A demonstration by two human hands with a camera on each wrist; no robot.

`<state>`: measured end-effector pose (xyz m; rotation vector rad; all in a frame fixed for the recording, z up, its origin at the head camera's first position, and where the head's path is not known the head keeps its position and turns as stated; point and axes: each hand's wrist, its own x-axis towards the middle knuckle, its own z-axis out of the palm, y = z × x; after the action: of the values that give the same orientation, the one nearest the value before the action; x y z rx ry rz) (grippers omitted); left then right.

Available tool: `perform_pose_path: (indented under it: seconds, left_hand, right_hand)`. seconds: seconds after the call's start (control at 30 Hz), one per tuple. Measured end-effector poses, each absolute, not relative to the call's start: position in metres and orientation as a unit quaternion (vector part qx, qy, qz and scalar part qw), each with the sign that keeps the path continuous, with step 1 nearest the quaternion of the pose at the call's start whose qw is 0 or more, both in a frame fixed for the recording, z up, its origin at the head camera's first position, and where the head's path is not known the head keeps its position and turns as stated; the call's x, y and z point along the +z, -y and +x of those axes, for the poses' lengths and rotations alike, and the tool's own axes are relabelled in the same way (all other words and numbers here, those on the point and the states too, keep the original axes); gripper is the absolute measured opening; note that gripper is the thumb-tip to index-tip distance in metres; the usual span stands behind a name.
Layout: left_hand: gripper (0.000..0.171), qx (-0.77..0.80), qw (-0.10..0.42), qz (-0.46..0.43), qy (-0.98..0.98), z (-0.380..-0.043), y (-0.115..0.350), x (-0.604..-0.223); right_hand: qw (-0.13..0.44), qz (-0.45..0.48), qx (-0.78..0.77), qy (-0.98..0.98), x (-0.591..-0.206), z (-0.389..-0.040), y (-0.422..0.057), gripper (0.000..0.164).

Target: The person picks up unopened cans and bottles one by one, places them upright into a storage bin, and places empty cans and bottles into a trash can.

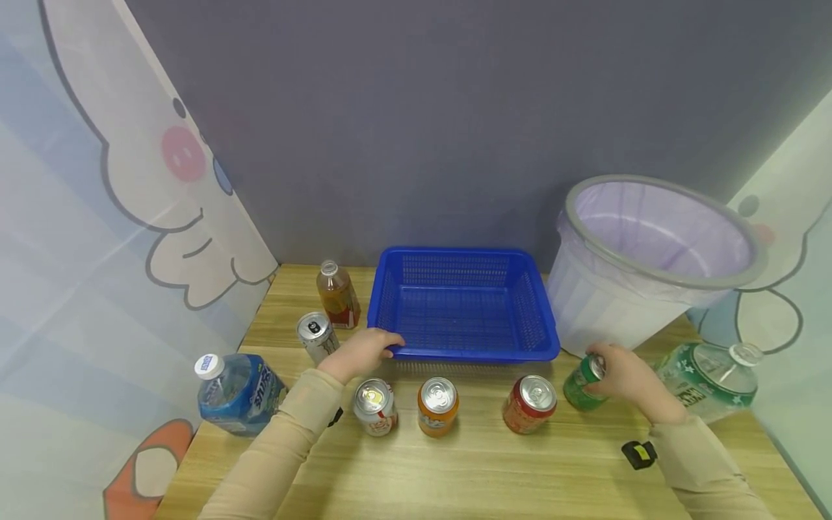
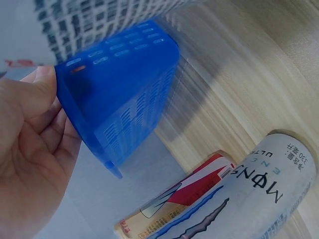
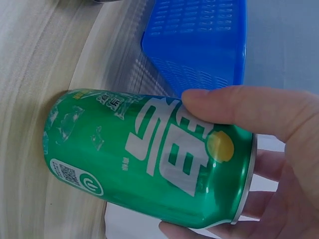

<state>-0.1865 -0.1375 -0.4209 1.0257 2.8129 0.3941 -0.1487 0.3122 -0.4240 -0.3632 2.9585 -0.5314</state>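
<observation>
My left hand pinches the near left corner rim of a blue plastic basket; the left wrist view shows the thumb on top of the rim and the fingers beneath. At the right, my right hand grips a green soda can near its top, thumb on one side and fingers round the other. The can stands on the table beside the bin. Nearest the left hand are a white Monster can and, in front of the basket, a white-and-red can.
An orange can and a red can stand before the basket. At left are a tea bottle and a blue bottle. A lined bin stands back right, a green-labelled bottle in front of it.
</observation>
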Motion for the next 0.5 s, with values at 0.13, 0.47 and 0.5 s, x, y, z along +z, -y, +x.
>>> perform_pose_path:
  seconds: [0.13, 0.47, 0.5]
  left_hand:
    - [0.021, 0.130, 0.051, 0.343, -0.929, -0.186, 0.137, -0.422]
    - [0.021, 0.133, 0.045, 0.345, -0.928, -0.188, 0.138, -0.423]
    - [0.021, 0.134, 0.046, 0.344, -0.928, -0.188, 0.138, -0.423]
  right_hand:
    - [0.057, -0.123, -0.180, -0.974, -0.422, -0.148, -0.311, 0.059]
    - [0.052, -0.133, -0.174, -0.974, -0.412, -0.147, -0.305, 0.059]
    - [0.050, -0.134, -0.172, -0.975, -0.410, -0.147, -0.305, 0.059]
